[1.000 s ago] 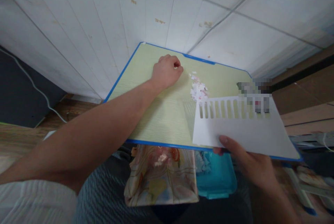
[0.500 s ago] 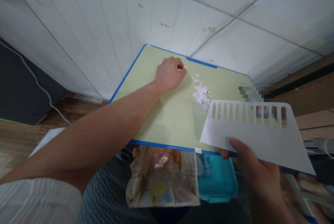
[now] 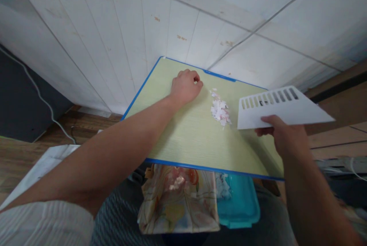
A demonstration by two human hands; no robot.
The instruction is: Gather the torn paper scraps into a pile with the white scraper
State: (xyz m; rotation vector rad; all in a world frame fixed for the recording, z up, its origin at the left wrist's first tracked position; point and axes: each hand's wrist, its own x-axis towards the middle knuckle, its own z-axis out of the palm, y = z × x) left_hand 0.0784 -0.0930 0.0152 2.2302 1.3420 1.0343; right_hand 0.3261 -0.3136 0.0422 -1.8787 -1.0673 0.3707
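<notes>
My left hand (image 3: 187, 87) rests curled on a pale yellow board (image 3: 183, 142) with a blue rim. Its fingers are bent in loosely, with a small gap at thumb and forefinger and nothing visible in it. Just right of it lies a small heap of white paper scraps (image 3: 220, 111), some with pinkish marks. My right hand (image 3: 286, 133) grips a white slotted sheet (image 3: 266, 118) by its near edge, thumb on top. The sheet is held tilted above the board's right side, and a row of long slots runs along its far edge.
Below the board's front edge are a fruit-patterned bag (image 3: 177, 211) and a turquoise plastic container (image 3: 241, 204) with white scraps in it. A white panelled wall (image 3: 160, 28) stands behind, crossed by a grey cable (image 3: 275, 14). White paper (image 3: 48, 165) lies low at left.
My right hand has moved up and away from me, and the slotted sheet has turned flatter. A small white piece at the board's front edge no longer shows. My left hand has stayed put.
</notes>
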